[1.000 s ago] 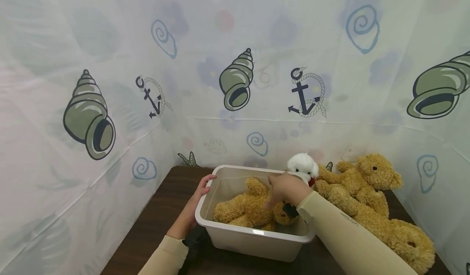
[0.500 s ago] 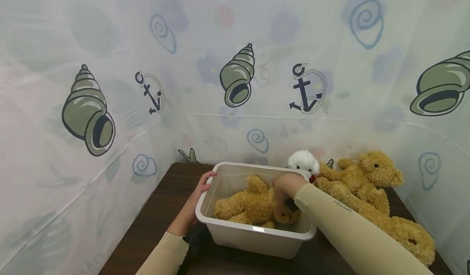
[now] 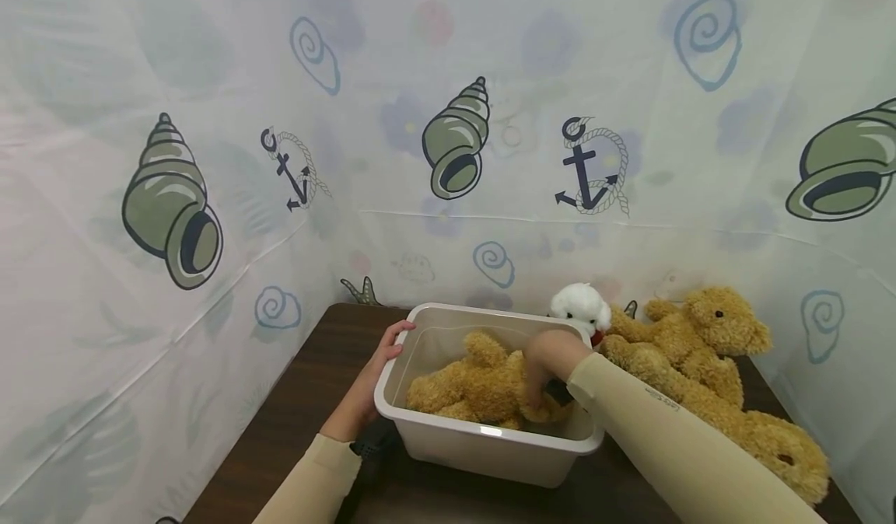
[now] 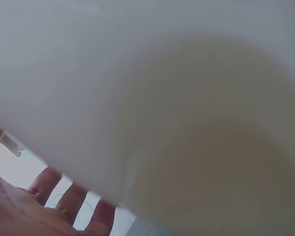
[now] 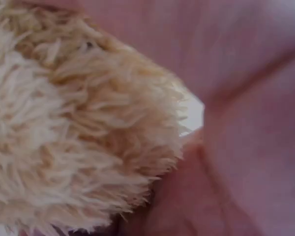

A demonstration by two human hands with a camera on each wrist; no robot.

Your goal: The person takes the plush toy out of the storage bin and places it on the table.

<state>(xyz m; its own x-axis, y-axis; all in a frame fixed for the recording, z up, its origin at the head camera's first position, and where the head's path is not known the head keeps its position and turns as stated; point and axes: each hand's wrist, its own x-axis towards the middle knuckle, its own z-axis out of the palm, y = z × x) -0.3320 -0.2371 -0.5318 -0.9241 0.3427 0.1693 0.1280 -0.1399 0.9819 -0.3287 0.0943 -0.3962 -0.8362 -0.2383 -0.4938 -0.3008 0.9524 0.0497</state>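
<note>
A white plastic bin stands on a dark wooden table. Inside it lies a tan teddy bear. My right hand reaches down into the bin, its fingers sunk into the bear's fur near the head. In the right wrist view the tan fur fills the frame with my fingers wrapped about it. My left hand holds the bin's left end, fingertips hooked over the rim. The left wrist view shows only the blurred bin wall and my fingers below it.
A bigger tan teddy bear lies on the table right of the bin, reaching toward the near right corner. A small white plush sits behind the bin's far right corner. Printed curtain walls close in the left, back and right.
My right hand has sunk from above the bear down into the bin and closed on the fur. The left hand stays on the bin's rim.
</note>
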